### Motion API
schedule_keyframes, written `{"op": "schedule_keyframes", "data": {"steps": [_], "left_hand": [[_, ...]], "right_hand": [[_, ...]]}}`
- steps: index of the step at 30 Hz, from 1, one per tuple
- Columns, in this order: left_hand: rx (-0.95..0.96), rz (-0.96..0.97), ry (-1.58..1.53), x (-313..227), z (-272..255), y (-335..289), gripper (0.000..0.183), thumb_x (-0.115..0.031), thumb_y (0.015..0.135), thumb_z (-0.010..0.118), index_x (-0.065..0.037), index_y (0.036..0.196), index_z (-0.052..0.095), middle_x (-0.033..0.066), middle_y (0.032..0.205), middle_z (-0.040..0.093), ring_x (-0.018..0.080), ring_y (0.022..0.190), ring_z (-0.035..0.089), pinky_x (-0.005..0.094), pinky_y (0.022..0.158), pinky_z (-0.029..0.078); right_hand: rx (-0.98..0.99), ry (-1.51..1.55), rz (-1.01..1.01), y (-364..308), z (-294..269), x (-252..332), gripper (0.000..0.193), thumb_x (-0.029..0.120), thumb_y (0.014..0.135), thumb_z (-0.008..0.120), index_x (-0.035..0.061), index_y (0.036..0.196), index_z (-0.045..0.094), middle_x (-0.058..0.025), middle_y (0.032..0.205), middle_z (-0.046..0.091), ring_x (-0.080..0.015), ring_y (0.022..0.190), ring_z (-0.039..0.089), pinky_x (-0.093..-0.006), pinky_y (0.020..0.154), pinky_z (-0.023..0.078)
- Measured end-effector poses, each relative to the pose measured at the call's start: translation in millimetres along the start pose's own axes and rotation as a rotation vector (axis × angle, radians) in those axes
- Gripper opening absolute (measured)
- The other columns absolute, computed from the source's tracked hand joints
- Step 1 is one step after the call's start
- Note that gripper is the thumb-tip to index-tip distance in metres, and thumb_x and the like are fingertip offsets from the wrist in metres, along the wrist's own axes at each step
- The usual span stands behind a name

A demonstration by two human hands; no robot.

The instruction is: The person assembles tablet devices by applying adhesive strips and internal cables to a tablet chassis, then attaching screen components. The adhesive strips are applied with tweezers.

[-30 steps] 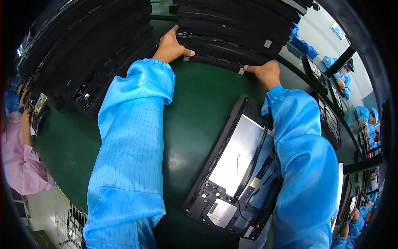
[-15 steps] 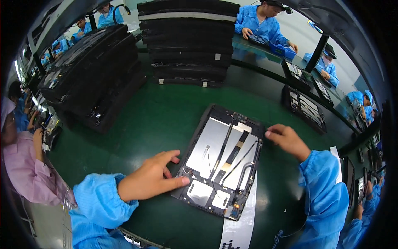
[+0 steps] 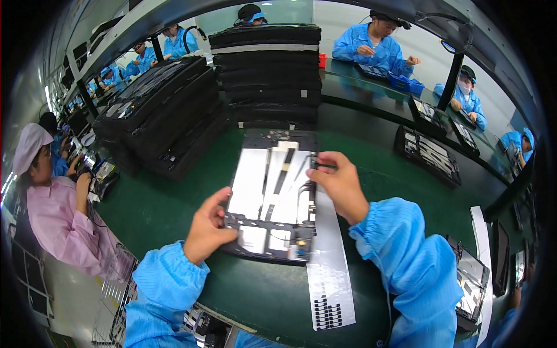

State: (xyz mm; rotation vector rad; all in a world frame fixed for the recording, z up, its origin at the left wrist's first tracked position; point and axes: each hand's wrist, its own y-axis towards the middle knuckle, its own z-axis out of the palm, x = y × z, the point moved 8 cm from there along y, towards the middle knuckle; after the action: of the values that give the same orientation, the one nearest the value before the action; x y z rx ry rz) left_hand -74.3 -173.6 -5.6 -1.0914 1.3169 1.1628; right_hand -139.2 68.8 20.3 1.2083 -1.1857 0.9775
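My sleeves [image 3: 400, 243] were bright blue, the desk [image 3: 165, 211] dark green. The open device [image 3: 272, 196] was black around silvery-white panels [image 3: 246, 182], with dark strips (one bore a tan patch). The white sheet [image 3: 331, 249] carried rows of black marks. The tall stack [image 3: 267, 81] was black with one pale grey band [image 3: 267, 49], the bin [image 3: 406, 84] blue, a co-worker's smock [image 3: 58, 217] pink.

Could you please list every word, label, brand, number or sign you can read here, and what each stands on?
No text can be read.
Opened device: blurred, no legible lettering.
White strip: black shapes, no readable words.
Small pale tag on the black stack: too small to read.
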Motion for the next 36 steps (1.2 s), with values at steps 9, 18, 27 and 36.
{"op": "schedule_keyframes", "data": {"steps": [9, 18, 27, 36], "left_hand": [[-0.188, 0.226, 0.584, -7, -68, 25, 0.055, 0.002, 0.059, 0.052, -0.002, 0.114, 0.051, 0.0106, 0.106, 0.049, 0.0160, 0.089, 0.049, 0.0239, 0.074, 0.040], [-0.315, 0.382, 0.911, -13, -53, 34, 0.041, -0.019, 0.077, 0.060, 0.006, 0.110, 0.052, 0.0212, 0.104, 0.054, 0.0333, 0.095, 0.051, 0.0362, 0.084, 0.039], [-0.205, 0.852, 1.040, -98, 57, -24, 0.045, -0.009, 0.072, 0.063, 0.001, 0.114, 0.049, 0.0177, 0.117, 0.048, 0.0328, 0.105, 0.048, 0.0383, 0.091, 0.036], [0.758, 0.634, 0.928, -9, 191, -61, 0.076, -0.046, 0.072, 0.062, 0.005, 0.123, 0.038, 0.0284, 0.131, 0.028, 0.0413, 0.123, 0.026, 0.0555, 0.095, 0.024]], "right_hand": [[0.334, -0.178, -0.096, 6, 59, -22, 0.049, 0.009, 0.067, 0.068, -0.0037, 0.110, 0.048, -0.0190, 0.116, 0.047, -0.0280, 0.105, 0.049, -0.0337, 0.090, 0.041], [0.612, -1.199, -0.559, -97, 7, -1, 0.059, 0.035, 0.078, 0.057, -0.0052, 0.118, 0.044, -0.0276, 0.124, 0.037, -0.0413, 0.116, 0.034, -0.0419, 0.099, 0.028], [0.339, -1.093, -0.392, -132, -136, 101, 0.046, 0.019, 0.073, 0.064, -0.0033, 0.110, 0.050, -0.0221, 0.117, 0.045, -0.0364, 0.109, 0.043, -0.0404, 0.093, 0.035], [-0.339, -1.394, 0.151, -299, -394, 10, 0.052, 0.016, 0.072, 0.061, -0.0037, 0.117, 0.044, -0.0224, 0.127, 0.036, -0.0381, 0.118, 0.032, -0.0431, 0.099, 0.026]]}}
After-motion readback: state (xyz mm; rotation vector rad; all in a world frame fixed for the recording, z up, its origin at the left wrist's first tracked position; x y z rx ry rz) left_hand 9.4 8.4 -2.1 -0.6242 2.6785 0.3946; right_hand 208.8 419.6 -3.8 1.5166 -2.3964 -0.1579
